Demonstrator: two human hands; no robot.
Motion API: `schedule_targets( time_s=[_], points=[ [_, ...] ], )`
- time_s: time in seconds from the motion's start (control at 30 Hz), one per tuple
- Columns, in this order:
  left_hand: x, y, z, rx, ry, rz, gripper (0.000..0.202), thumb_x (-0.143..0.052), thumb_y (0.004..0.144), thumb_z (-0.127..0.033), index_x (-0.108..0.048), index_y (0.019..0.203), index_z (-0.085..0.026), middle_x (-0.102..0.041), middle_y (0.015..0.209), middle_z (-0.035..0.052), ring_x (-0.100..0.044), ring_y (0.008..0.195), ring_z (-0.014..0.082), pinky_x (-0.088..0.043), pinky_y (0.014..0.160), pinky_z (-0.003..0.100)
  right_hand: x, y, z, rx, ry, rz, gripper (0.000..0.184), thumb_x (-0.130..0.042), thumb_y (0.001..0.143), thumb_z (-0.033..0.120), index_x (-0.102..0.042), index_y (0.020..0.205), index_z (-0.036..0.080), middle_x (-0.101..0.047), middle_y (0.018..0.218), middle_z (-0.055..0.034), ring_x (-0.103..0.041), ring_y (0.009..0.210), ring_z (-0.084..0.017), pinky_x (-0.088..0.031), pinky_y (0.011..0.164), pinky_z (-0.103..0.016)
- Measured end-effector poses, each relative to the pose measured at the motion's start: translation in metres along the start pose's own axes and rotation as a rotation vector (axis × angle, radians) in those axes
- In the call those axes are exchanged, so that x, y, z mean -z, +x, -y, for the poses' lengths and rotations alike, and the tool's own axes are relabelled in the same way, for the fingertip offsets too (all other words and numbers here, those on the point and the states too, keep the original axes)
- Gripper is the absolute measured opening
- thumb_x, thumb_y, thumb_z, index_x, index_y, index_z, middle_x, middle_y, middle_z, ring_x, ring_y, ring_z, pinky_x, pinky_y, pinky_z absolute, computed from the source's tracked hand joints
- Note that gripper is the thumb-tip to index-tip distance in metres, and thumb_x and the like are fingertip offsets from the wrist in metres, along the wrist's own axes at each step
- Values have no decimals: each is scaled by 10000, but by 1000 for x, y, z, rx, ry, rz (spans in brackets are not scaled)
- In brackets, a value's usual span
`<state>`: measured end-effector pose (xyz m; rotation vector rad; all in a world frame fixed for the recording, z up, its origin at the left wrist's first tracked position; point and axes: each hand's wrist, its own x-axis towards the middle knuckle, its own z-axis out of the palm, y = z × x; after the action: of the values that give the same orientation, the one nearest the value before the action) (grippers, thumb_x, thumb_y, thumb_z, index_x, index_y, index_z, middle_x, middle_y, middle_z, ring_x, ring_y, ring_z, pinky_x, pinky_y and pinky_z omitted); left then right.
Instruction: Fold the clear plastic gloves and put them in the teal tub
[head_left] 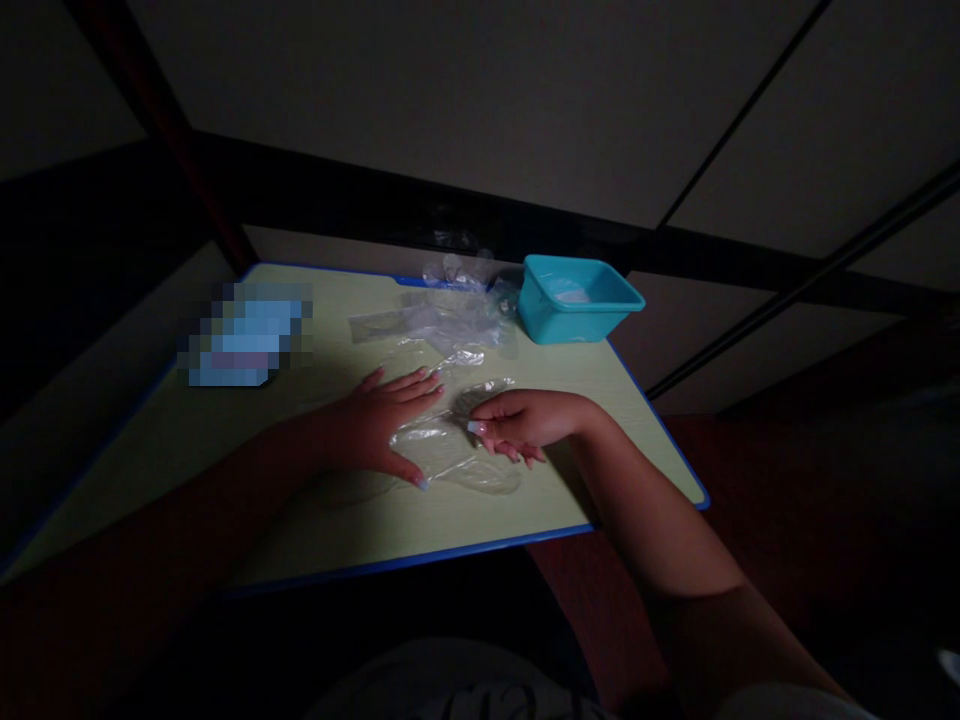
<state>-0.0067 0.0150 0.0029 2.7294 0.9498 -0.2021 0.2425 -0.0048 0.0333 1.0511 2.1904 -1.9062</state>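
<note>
A clear disposable plastic glove [480, 474] lies spread on the pale tabletop, crinkled and shiny. My left hand [382, 420] rests flat across its left part, fingers stretched and apart. At the right side of the glove, my right hand [517, 422] is closed, thumb pressed toward the curled fingers on the thin plastic. The exact spot of the pinch is partly hidden by the hand. Just beyond both hands sits a loose pile of more clear plastic gloves [450, 322], some hanging over the table's far edge.
A turquoise plastic basket [574, 325] stands at the back right of the table, with something pale inside. A blurred-out blue item [244, 340] lies at the far left. The small table [330, 545] has a blue rim; pale panels rise behind it. Lighting is dim.
</note>
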Motion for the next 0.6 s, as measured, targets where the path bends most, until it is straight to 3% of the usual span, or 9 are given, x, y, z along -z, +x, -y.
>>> schedule_targets(
  time_s=[0.17, 0.4, 0.5, 0.6],
  points=[
    [0, 0, 0, -6, -2, -10, 1131, -565, 645, -808, -173, 1518, -206, -117, 1572, 167, -113, 1453, 343, -33, 1134, 562, -3, 0, 0, 133, 119, 49, 438, -461, 915, 566, -479, 768, 154, -523, 574, 53, -515, 448, -61, -437, 420, -185],
    [1, 0, -1, 6, -7, 7, 1143, -577, 645, -797, -160, 1520, -193, -115, 1573, 167, -89, 1453, 356, -43, 1125, 585, -2, -2, 4, -76, -78, 70, 326, -363, 1004, 337, -453, 744, 163, -453, 513, 76, -455, 378, -54, -404, 392, -183],
    [2, 0, -1, 6, -3, 10, 1141, -575, 650, -796, -160, 1519, -184, -117, 1572, 175, -92, 1451, 362, -53, 1122, 591, -2, -4, 7, -16, -82, 37, 351, -385, 993, 389, -472, 746, 155, -438, 523, 77, -407, 377, -37, -352, 366, -160],
    [2, 0, -2, 9, -10, 16, 1133, -582, 650, -793, -168, 1519, -195, -119, 1572, 174, -96, 1449, 370, -52, 1121, 593, -3, -3, 5, 74, -24, 52, 400, -429, 955, 497, -473, 749, 158, -468, 548, 65, -445, 420, -48, -375, 393, -170]
  ],
)
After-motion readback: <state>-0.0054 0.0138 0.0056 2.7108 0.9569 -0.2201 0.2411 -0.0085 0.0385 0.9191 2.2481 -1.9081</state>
